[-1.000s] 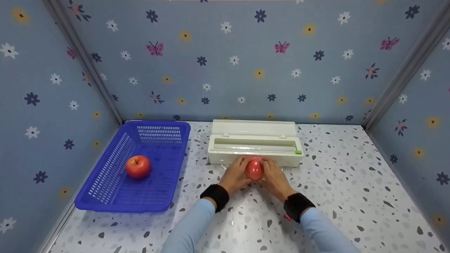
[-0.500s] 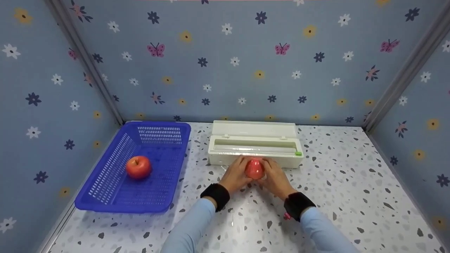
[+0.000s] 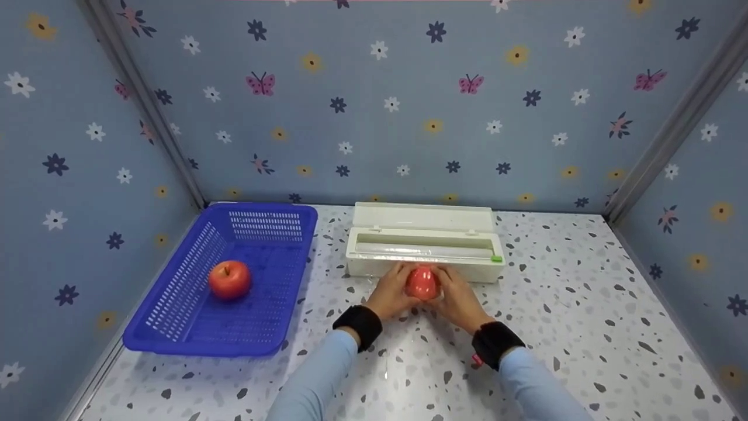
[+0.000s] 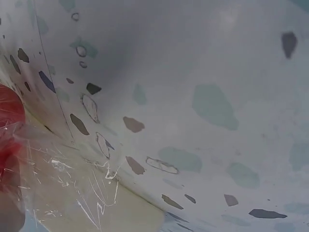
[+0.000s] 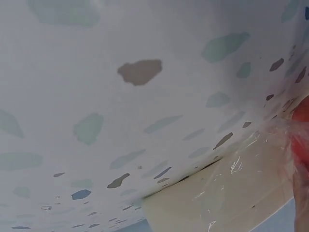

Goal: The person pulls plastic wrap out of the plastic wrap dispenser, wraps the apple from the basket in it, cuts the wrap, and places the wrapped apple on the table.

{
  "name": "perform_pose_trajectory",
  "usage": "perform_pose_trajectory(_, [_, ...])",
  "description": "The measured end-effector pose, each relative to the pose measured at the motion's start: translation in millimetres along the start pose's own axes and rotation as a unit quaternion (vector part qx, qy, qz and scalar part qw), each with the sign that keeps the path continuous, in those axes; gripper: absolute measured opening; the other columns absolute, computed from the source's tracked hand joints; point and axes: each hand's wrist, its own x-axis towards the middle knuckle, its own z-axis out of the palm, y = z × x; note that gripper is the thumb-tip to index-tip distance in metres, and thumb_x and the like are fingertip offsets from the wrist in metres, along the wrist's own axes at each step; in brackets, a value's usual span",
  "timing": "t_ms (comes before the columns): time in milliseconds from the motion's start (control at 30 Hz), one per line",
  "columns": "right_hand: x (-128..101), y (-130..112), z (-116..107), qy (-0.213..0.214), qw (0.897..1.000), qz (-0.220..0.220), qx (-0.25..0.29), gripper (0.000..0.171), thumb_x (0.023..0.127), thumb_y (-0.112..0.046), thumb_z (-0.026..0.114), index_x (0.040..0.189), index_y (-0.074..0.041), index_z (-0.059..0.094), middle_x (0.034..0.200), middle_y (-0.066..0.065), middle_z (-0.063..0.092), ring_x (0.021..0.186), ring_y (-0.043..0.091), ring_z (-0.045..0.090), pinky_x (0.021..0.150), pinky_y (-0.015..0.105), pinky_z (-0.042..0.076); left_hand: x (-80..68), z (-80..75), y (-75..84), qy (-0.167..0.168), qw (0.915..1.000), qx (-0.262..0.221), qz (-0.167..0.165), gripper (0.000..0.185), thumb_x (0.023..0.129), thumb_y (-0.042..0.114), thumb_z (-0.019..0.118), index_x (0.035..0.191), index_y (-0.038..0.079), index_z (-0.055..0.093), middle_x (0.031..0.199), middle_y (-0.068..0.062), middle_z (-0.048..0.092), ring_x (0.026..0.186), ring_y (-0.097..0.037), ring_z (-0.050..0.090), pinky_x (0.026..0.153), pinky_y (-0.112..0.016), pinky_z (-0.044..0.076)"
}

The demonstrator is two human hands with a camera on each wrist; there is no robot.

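A red apple [image 3: 422, 283] sits on clear cling film just in front of the white cling film dispenser box [image 3: 425, 242]. My left hand [image 3: 393, 290] cups its left side and my right hand [image 3: 457, 294] cups its right side, fingers curled round it. The left wrist view shows crinkled clear film [image 4: 72, 188] over the speckled table with a red edge of the apple [image 4: 7, 145] at the left. In the right wrist view, film [image 5: 241, 174] and a red edge of the apple [image 5: 301, 140] appear at the right. A second red apple [image 3: 229, 279] lies in the blue basket [image 3: 266, 330].
The blue basket stands at the left, against the flowered left wall. The dispenser's lid [image 3: 423, 215] is open toward the back wall. Speckled tabletop [image 3: 584, 316] stretches to the right of my hands, bounded by the flowered right wall.
Both hands and the apple have crept slightly away from me, closer to the dispenser's front. The grip on the apple is unchanged.
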Motion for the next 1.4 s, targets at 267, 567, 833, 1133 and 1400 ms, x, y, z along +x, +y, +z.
perform_pose_trajectory(267, [0.9,-0.4,0.7,-0.023,0.999,0.029,0.011,0.083,0.062,-0.014,0.082,0.133,-0.002,0.043,0.132,0.013,0.046,0.12,0.029,0.048,0.102,0.041,0.039,1.6,-0.4,-0.8,0.001,0.9997,-0.014,-0.022,0.076,0.068,0.012,0.078,0.135,0.016,0.043,0.128,-0.01,0.046,0.118,-0.028,0.049,0.1,-0.042,0.041])
perform_pose_trajectory(567, [3.2,3.1,-0.9,-0.039,0.996,0.061,0.059,0.08,0.063,-0.011,0.081,0.133,-0.003,0.044,0.131,0.011,0.045,0.12,0.029,0.048,0.101,0.042,0.039,2.4,-0.2,2.0,-0.011,0.9992,-0.02,-0.032,0.075,0.072,0.014,0.075,0.137,0.011,0.04,0.124,-0.012,0.047,0.115,-0.027,0.051,0.098,-0.038,0.043])
perform_pose_trajectory(833, [3.6,2.2,0.1,-0.055,0.989,0.092,0.098,0.077,0.064,-0.005,0.079,0.133,-0.001,0.043,0.129,0.012,0.045,0.115,0.03,0.051,0.097,0.042,0.043,2.2,-1.3,1.3,-0.014,0.9988,-0.023,-0.041,0.074,0.072,0.018,0.075,0.136,0.006,0.04,0.12,-0.014,0.049,0.112,-0.028,0.053,0.098,-0.036,0.043])
perform_pose_trajectory(1133, [4.8,2.6,1.7,-0.069,0.978,0.142,0.136,0.081,0.066,-0.008,0.079,0.137,-0.009,0.04,0.133,0.009,0.044,0.12,0.027,0.047,0.1,0.041,0.041,3.6,-4.3,5.6,-0.037,0.996,-0.039,-0.071,0.073,0.072,0.018,0.075,0.137,0.009,0.041,0.131,-0.016,0.045,0.118,-0.028,0.05,0.1,-0.037,0.042])
perform_pose_trajectory(1400, [7.4,1.8,-2.8,-0.074,0.977,0.153,0.133,0.071,0.069,0.0,0.072,0.133,-0.003,0.044,0.133,0.015,0.047,0.114,0.03,0.053,0.095,0.04,0.045,6.2,-6.1,5.2,-0.036,0.9952,-0.044,-0.08,0.068,0.074,0.023,0.074,0.134,0.012,0.045,0.13,-0.015,0.047,0.115,-0.027,0.051,0.097,-0.037,0.043])
